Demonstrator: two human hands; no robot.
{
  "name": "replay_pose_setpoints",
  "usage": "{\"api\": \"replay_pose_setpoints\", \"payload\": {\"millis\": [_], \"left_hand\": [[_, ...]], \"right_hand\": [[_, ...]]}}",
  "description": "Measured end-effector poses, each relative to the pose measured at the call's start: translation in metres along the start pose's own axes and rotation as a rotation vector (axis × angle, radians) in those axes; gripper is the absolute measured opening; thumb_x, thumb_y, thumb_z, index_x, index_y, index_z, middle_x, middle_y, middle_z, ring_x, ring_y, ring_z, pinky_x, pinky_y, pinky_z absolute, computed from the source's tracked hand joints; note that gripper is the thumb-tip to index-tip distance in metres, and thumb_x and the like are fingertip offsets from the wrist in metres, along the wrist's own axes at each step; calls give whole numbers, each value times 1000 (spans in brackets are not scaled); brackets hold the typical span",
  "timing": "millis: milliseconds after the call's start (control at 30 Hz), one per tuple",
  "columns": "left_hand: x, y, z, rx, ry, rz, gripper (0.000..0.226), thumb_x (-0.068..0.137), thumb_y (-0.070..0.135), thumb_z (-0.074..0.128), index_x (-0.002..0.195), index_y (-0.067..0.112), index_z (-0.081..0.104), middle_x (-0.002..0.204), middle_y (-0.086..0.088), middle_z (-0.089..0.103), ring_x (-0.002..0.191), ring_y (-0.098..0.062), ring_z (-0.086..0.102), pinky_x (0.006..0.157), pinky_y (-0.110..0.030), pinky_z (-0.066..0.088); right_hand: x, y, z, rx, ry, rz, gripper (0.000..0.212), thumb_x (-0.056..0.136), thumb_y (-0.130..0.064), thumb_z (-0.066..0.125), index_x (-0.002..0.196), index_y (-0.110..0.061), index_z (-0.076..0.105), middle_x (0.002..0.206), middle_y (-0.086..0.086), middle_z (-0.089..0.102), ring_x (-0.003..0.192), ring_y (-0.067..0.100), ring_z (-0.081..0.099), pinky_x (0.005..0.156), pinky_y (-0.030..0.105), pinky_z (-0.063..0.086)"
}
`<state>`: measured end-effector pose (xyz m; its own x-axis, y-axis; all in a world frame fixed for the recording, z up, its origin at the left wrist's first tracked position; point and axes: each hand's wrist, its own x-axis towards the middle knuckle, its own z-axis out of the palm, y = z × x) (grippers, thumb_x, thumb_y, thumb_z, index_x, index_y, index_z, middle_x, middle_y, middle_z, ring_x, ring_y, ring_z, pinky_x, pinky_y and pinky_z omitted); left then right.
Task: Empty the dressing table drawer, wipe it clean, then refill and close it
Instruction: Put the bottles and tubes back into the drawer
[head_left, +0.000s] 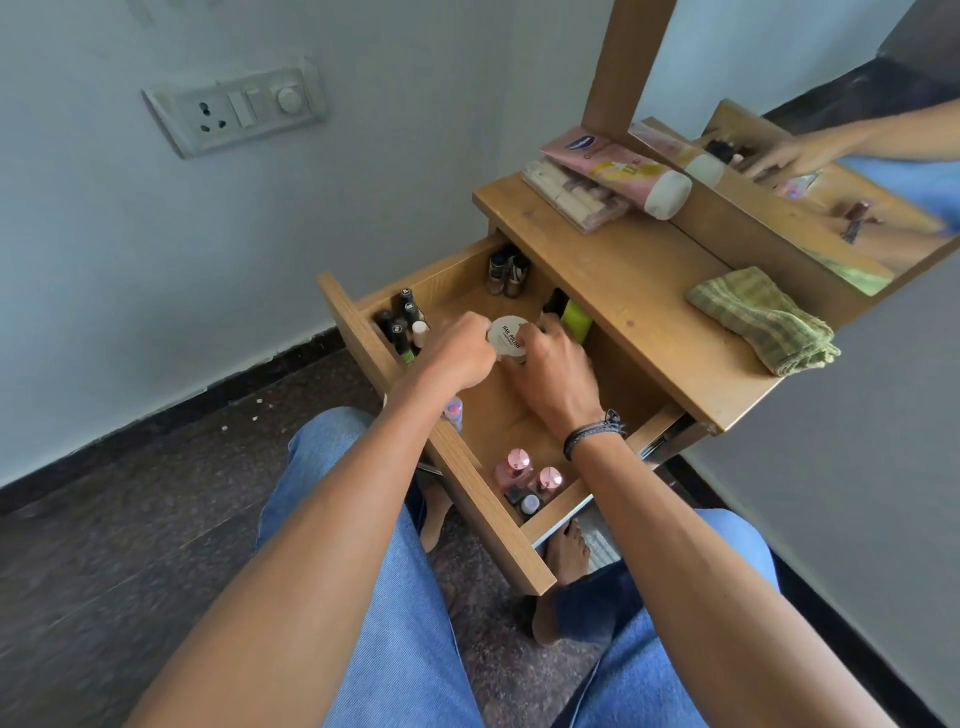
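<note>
The drawer (498, 415) stands pulled well out of the wooden dressing table, toward the person's knees. At its middle both hands meet on a round white jar (505, 336) marked "nail polish": the left hand (457, 358) has a narrow grip on the jar's 9 o'clock edge, and the right hand (556, 379) curls its grip round the 3 o'clock side.

Taking the jar as centre, a cluster of dark bottles (402, 322) stands in the drawer corner at 9 o'clock. Two small brown bottles (506, 270) stand at 12 o'clock, and a lime-green container (576, 319) sits at 2 o'clock under the counter's edge. Pink-capped bottles (524, 475) fill the corner at 6 o'clock.

On the counter (623, 291) above, a folded green cloth (763, 322) lies at 3 o'clock. A pink tube (618, 169) rests on a clear box (571, 200) at 1 o'clock, against the mirror (831, 182).

The pale wall carries a switch panel (234, 106) at 10 o'clock; the floor (156, 493) is dark speckled stone.
</note>
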<state>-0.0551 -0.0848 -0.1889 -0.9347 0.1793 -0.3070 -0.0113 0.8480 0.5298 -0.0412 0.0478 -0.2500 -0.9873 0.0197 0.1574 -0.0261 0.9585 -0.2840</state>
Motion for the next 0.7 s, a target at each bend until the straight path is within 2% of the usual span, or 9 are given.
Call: {"api": "replay_pose_setpoints", "payload": {"millis": [133,300,433,500,567,633,700], "left_hand": [[6,2,1,76,-43,-31,49,103,8,35,150,18,43,152,-10,45,133,-32,48,97,-41,45],[15,5,3,128,-100,-40,52,101,6,33,152,16,39,156,-10,39,139,-31,42,103,-41,40],[21,7,4,153,-108,-36,54,101,4,32,154,16,36,161,-8,31,143,-28,36,99,-38,38],[23,6,5,159,-106,-30,56,101,2,31,155,16,35,162,-8,30,144,-28,35,104,-40,38],[26,5,6,171,-112,-26,56,101,2,32,155,16,35,162,-8,30,144,-28,35,106,-42,38],[28,4,6,182,-120,-21,58,100,2,31,156,17,33,163,-7,28,145,-28,34,106,-43,38],[31,3,6,191,-119,-11,60,99,2,31,156,19,33,164,-5,26,146,-28,33,107,-43,38]], "right_hand": [[0,2,-1,3,7,57,27,98,-21,63,113,0,68,119,17,61,98,39,67,69,43,60],[-1,2,-1,-45,-50,65,25,103,-18,48,117,-9,66,101,16,71,83,38,70,57,33,43],[1,3,2,-82,-122,64,29,103,-19,45,128,-14,60,97,14,72,78,36,70,56,32,41],[2,3,2,-99,-143,71,37,104,-19,43,140,-17,52,97,13,72,80,36,70,56,32,40],[2,2,2,-113,-154,70,49,104,-19,40,153,-20,37,96,13,71,78,35,69,55,33,40],[3,2,2,-120,-163,76,54,104,-19,39,158,-21,29,96,13,70,77,34,68,55,33,41],[4,3,2,-119,-170,86,53,104,-20,38,157,-21,30,96,13,70,80,35,68,56,34,41]]}}
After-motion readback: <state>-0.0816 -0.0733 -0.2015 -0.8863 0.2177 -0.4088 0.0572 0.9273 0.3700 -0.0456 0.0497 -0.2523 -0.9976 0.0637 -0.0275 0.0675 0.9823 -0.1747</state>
